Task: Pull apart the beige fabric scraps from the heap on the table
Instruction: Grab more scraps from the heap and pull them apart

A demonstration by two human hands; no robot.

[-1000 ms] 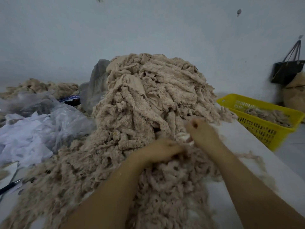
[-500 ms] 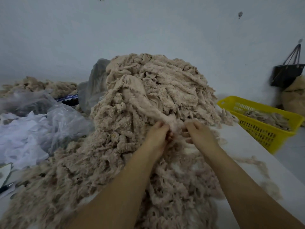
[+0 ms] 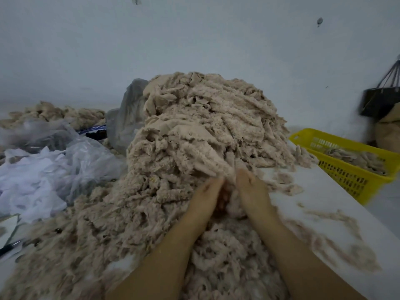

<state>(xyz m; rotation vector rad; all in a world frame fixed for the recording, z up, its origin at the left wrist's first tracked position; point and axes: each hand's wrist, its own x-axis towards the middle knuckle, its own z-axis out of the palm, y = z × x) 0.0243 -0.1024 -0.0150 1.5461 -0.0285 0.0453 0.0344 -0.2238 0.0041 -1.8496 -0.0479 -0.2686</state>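
Observation:
A tall heap of beige fabric scraps (image 3: 205,131) fills the middle of the white table (image 3: 324,195) and spreads toward me. My left hand (image 3: 207,195) and my right hand (image 3: 251,189) are side by side at the foot of the heap, palms facing each other. Both have their fingers dug into a clump of beige scraps (image 3: 227,180) between them. The fingertips are buried in the fabric, so the exact hold is hidden.
A yellow plastic basket (image 3: 350,174) with some scraps stands at the right table edge. Clear plastic bags and white cloth (image 3: 43,174) lie at the left, with a second beige pile (image 3: 54,113) behind. A dark bag (image 3: 381,100) hangs on the wall at right. Loose fluff (image 3: 337,234) streaks the table.
My hands moved up from the low spread of scraps to the foot of the heap and drew close together around one clump.

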